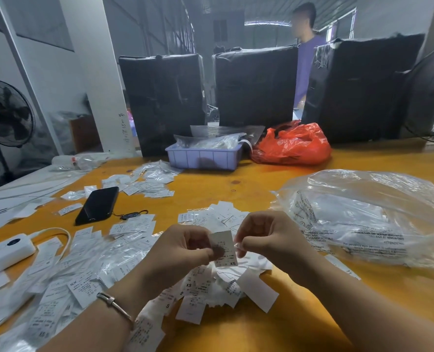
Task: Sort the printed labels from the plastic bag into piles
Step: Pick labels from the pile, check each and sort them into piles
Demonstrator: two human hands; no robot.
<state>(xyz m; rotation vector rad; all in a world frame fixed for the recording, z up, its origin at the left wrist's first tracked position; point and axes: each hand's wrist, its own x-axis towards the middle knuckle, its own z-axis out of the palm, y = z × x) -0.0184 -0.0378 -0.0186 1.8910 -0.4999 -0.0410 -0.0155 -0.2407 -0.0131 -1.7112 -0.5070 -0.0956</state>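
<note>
Beyond the phone [97, 205], a lilac tray [203, 158] holds clear packets. The large plastic bag [363, 219], to the phone's right, holds white contents. Nearer than the phone, the left hand [182, 246] pinches a label [224, 248]; the right hand [266, 240], fingers curled, pinches a clear wrapper scrap beside it, above a label pile [210, 288].

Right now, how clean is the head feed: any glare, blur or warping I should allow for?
Head view: wide-angle bending bows the pillar and table edges; glare streaks the clear plastic bag; the label between both hands shows a readable XS, its finer print soft; a face in the background is blurred.
</note>
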